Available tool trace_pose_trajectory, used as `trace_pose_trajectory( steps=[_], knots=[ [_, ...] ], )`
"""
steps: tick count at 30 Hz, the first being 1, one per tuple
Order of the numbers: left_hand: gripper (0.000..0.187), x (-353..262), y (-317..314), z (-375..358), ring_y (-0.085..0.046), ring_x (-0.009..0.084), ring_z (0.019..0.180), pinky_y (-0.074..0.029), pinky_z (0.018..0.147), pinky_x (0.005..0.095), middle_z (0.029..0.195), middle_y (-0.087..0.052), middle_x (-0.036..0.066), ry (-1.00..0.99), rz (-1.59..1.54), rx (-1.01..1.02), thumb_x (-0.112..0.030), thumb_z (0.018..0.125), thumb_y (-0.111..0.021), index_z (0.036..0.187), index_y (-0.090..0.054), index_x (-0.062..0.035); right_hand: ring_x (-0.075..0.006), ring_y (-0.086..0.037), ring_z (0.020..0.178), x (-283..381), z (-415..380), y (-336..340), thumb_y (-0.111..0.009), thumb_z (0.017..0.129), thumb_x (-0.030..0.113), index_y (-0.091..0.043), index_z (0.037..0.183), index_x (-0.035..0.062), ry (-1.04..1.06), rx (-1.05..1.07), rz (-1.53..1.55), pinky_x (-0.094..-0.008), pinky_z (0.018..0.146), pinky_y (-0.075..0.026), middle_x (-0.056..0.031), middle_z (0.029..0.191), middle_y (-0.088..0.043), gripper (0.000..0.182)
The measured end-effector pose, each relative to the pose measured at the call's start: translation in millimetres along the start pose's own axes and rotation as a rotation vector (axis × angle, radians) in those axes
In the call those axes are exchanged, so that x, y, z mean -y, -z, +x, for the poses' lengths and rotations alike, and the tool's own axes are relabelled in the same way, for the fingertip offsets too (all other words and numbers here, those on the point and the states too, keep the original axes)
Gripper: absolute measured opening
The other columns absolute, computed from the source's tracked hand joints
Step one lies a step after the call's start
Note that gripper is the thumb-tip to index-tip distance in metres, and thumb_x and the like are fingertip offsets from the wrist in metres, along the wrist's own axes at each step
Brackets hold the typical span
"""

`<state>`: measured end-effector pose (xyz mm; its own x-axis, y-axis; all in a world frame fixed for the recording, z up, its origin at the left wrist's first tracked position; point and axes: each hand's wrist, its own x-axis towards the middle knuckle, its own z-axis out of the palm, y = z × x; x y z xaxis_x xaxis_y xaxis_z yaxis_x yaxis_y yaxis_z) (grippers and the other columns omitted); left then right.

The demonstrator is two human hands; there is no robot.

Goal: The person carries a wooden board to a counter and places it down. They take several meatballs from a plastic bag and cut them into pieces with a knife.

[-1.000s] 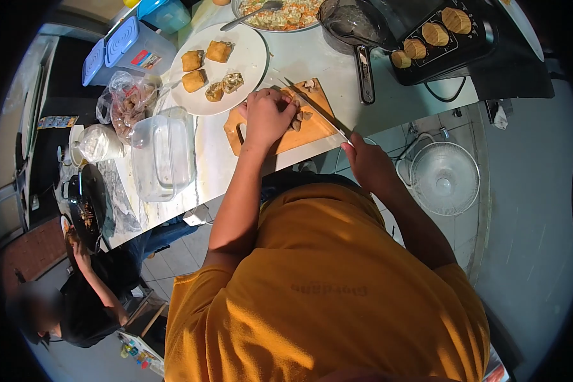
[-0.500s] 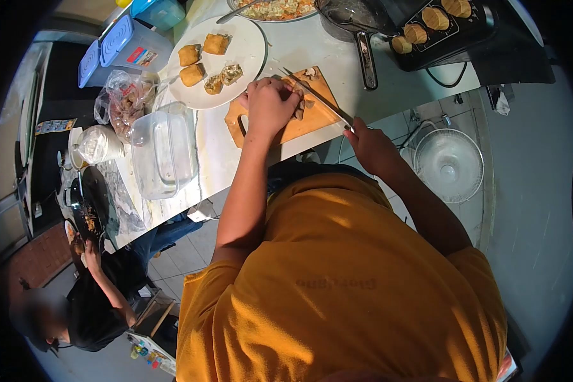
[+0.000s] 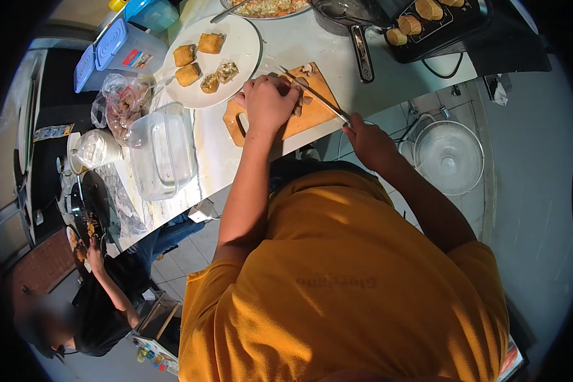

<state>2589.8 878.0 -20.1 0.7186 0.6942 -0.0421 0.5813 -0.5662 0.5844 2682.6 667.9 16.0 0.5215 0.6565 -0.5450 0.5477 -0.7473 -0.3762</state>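
My right hand is closed round the handle of a knife. Its long blade slants across a wooden cutting board, just right of some brown food pieces. Over those pieces my left hand presses with curled fingers, steadying them on the board; its fingertips are partly hidden. A few paler bits lie near the board's far edge. Behind and left of the board, a white plate carries several golden fried cubes, one of them broken open with a pale filling.
Left stand a clear plastic tub, a bag of brownish food and blue-lidded containers. A dark pan and a black griddle with round pieces are at right. A co-worker handles food by a wok.
The whole view has shifted slightly to the left. Both hands, the knife and the pieces keep nearly the same places on the board. The co-worker's hand has moved a little.
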Motion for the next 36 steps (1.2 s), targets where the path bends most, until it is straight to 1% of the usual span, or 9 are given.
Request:
trace_pose_trajectory(
  steps=[3,13,16,18,22,27,30,33,36],
  knots=[
    [0.026,1,-2,1,-0.050,0.0323,0.107,-0.025,0.094,0.0488,0.099,-0.068,0.007,0.011,0.030,0.013,-0.036,0.076,-0.074,0.082,-0.077,-0.0110,-0.0431,-0.066,0.081,0,3,6,-0.043,0.103,0.036,-0.046,0.111,0.0023,-0.026,0.048,0.058,-0.0520,0.071,-0.052,-0.0239,0.084,-0.067,0.035],
    [0.025,5,0,-3,-0.051,0.0308,0.107,-0.026,0.093,0.0482,0.101,-0.067,0.008,-0.031,0.025,0.000,-0.034,0.078,-0.074,0.087,-0.076,-0.0115,-0.0423,-0.067,0.082,0,-15,7,-0.043,0.102,0.040,-0.049,0.116,0.0038,-0.023,0.005,0.037,-0.0529,0.073,-0.052,-0.0219,0.082,-0.068,0.039],
    [0.022,16,5,-1,-0.054,0.0299,0.105,-0.029,0.095,0.0455,0.101,-0.068,0.008,-0.057,-0.097,-0.039,-0.030,0.080,-0.073,0.092,-0.075,-0.0117,-0.0414,-0.067,0.082,-5,-21,9,-0.044,0.102,0.042,-0.050,0.115,0.0062,-0.027,-0.038,-0.017,-0.0522,0.072,-0.053,-0.0217,0.082,-0.068,0.038],
    [0.019,29,10,4,-0.057,0.0293,0.103,-0.032,0.095,0.0422,0.101,-0.067,0.009,-0.038,-0.323,-0.098,-0.025,0.082,-0.071,0.095,-0.074,-0.0115,-0.0413,-0.068,0.080,-2,-30,15,-0.043,0.102,0.042,-0.050,0.113,0.0074,-0.034,-0.067,-0.021,-0.0515,0.071,-0.053,-0.0209,0.081,-0.068,0.037],
    [0.017,43,22,9,-0.059,0.0276,0.106,-0.034,0.095,0.0407,0.103,-0.068,0.009,-0.005,-0.310,-0.092,-0.022,0.084,-0.068,0.096,-0.074,-0.0122,-0.0415,-0.067,0.079,0,-36,20,-0.044,0.102,0.042,-0.050,0.113,0.0073,-0.058,-0.050,0.004,-0.0508,0.070,-0.053,-0.0193,0.079,-0.069,0.037],
    [0.016,45,23,11,-0.059,0.0266,0.106,-0.033,0.093,0.0397,0.104,-0.068,0.007,0.021,-0.279,-0.003,-0.021,0.084,-0.067,0.097,-0.074,-0.0136,-0.0412,-0.067,0.078,-5,-37,21,-0.048,0.101,0.039,-0.052,0.110,0.0059,-0.026,-0.136,0.166,-0.0506,0.069,-0.052,-0.0176,0.079,-0.069,0.034],
    [0.020,45,17,14,-0.058,0.0267,0.106,-0.032,0.093,0.0416,0.105,-0.068,0.005,-0.020,-0.213,0.076,-0.021,0.084,-0.067,0.101,-0.073,-0.0149,-0.0411,-0.067,0.079,-10,-35,18,-0.048,0.100,0.038,-0.054,0.107,0.0057,-0.026,-0.174,0.195,-0.0511,0.070,-0.052,-0.0171,0.081,-0.069,0.033],
    [0.024,36,13,15,-0.058,0.0271,0.106,-0.031,0.093,0.0437,0.104,-0.069,0.005,-0.069,-0.115,0.012,-0.021,0.083,-0.066,0.106,-0.072,-0.0161,-0.0408,-0.067,0.081,-11,-34,19,-0.049,0.100,0.038,-0.054,0.107,0.0060,-0.043,-0.168,0.212,-0.0511,0.072,-0.052,-0.0164,0.084,-0.070,0.033],
    [0.028,36,7,20,-0.057,0.0279,0.106,-0.031,0.092,0.0457,0.104,-0.069,0.005,-0.199,-0.036,-0.021,-0.024,0.083,-0.069,0.110,-0.071,-0.0168,-0.0406,-0.067,0.082,-14,-32,16,-0.049,0.100,0.039,-0.054,0.107,0.0065,-0.053,-0.174,0.222,-0.0505,0.072,-0.052,-0.0161,0.084,-0.069,0.034]
  ],
)
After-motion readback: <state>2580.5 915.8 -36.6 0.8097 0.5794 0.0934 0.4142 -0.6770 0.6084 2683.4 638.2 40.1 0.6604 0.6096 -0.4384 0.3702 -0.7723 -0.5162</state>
